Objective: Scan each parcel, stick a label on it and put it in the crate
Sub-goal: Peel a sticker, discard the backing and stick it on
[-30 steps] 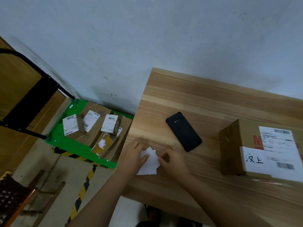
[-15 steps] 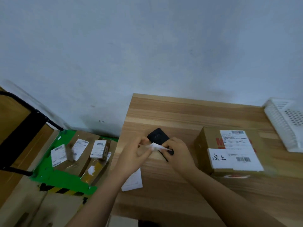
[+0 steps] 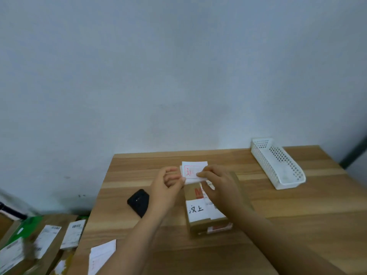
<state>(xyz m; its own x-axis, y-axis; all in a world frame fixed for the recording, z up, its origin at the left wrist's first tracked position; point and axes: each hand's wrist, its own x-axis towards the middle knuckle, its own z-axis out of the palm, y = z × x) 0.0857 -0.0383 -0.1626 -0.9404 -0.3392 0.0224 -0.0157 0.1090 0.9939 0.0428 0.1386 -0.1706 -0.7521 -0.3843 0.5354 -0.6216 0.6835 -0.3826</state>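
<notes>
- Labelling step: left hand (image 3: 167,184) and right hand (image 3: 219,184) are both pinching the label (image 3: 191,169) over the parcel (image 3: 200,225)'s twelve o'clock end.
- Next is probably pressing it flat there.

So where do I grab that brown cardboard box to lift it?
Its two long sides, from above, one hand each, I think. The brown cardboard box lies flat on the wooden table, so nothing underneath is reachable. First the left hand and right hand must stick down the white paper label they pinch.
</notes>
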